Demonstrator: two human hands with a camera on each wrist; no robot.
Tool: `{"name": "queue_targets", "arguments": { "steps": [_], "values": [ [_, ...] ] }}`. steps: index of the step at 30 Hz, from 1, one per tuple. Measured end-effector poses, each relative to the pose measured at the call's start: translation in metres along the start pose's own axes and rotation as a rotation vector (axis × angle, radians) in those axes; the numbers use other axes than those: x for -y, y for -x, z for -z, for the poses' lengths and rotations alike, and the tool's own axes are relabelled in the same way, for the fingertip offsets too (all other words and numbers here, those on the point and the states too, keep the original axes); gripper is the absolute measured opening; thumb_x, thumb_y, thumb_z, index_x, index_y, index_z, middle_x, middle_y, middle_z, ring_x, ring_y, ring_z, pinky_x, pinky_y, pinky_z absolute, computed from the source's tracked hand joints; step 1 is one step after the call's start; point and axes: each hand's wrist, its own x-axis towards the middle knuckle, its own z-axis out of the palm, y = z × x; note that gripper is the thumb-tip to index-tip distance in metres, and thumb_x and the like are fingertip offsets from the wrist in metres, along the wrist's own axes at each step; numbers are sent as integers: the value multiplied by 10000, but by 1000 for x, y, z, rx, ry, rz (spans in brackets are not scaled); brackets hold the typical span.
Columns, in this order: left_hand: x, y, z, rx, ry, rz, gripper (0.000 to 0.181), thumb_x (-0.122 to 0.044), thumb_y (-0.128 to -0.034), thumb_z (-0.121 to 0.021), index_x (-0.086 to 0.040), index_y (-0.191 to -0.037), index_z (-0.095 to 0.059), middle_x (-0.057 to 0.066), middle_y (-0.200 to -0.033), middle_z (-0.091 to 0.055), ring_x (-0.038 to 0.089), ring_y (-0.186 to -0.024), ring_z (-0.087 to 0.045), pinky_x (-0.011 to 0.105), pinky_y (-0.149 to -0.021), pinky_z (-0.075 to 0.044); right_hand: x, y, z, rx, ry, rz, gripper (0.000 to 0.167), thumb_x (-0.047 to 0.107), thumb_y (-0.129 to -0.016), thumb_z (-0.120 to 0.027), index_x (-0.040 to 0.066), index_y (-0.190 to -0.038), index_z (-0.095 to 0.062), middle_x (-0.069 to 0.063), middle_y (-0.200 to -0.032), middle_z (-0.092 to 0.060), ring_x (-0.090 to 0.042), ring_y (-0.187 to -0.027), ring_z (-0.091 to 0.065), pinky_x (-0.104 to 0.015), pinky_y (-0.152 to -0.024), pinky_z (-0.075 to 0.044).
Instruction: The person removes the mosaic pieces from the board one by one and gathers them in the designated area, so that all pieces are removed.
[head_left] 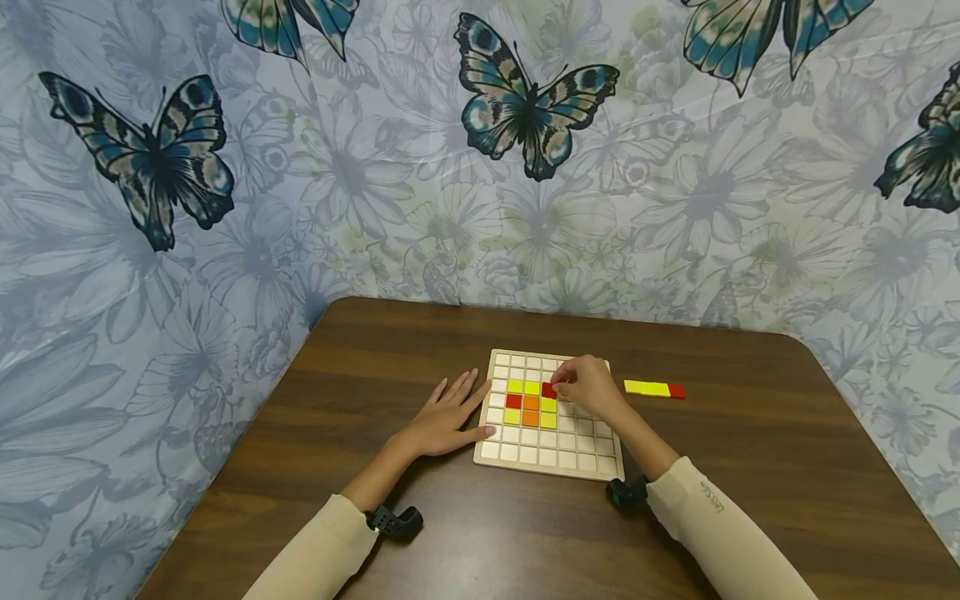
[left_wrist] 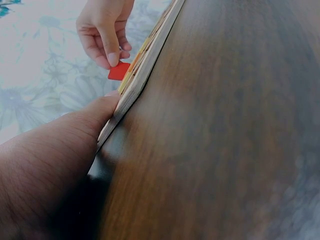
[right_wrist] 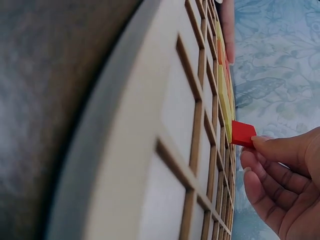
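A wooden grid board [head_left: 510, 455] with white square cells lies on the table. Yellow, red and orange tiles fill a block of its cells, among them an orange tile [head_left: 530, 418] and a red tile [head_left: 513, 402]. Between thumb and fingertips, my right hand [head_left: 588, 387] pinches another red tile [right_wrist: 243, 133], tilted up at the upper right of that block. My left hand [head_left: 447, 417] lies spread at the board's left edge, its thumb and fingertips touching the frame. In the left wrist view, the pinched tile shows just beyond the board's edge.
Right of the board, a short row of yellow tiles [head_left: 647, 388] ends in a red tile [head_left: 677, 392]. The brown wooden table [head_left: 465, 533] reaches back to a wall covering [head_left: 420, 167] printed with butterflies and flowers. Each wrist wears a black device.
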Motion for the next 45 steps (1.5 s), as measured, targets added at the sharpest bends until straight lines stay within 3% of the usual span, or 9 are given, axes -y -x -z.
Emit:
{"name": "queue_targets", "arguments": {
  "steps": [17, 24, 38, 45],
  "values": [
    [-4, -1, -2, -3, 7, -14, 864, -624, -1010, -465, -148, -1648, -129, 176, -1691, -61, 320, -1562, -52, 598, -1213, -28, 2, 22, 8, -47, 2, -3, 56, 86, -889, -790, 34, -908, -801, 9, -829, -744, -141, -740, -635, -351, -709, -540],
    [-3, -1, -5, -8, 10, -15, 840, -598, -1020, -472, -143, -1646, -147, 178, -1691, -65, 331, -1561, -51, 608, -1209, -24, 3, 32, 12, -49, -38, -44, 36, 76, -891, -783, 74, -918, -807, 8, -843, -750, -154, -749, -658, -348, -718, -556],
    [1, 2, -6, -28, 17, -18, 853, -592, -1010, -501, -140, -1645, -155, 180, -1690, -80, 337, -1560, -67, 612, -1205, -33, 6, 34, 32, -64, -66, -62, 72, 39, -894, -765, 79, -925, -817, -26, -863, -759, -191, -732, -653, -311, -621, -520],
    [1, -1, -2, 0, 2, -4, 871, -645, -1006, -451, -174, -1649, -100, 151, -1695, -38, 302, -1565, -30, 587, -1217, -7, 3, 32, 46, -104, -66, -65, 65, 38, -886, -775, 66, -926, -816, -48, -832, -758, -230, -720, -648, -304, -610, -506]
  ]
}}
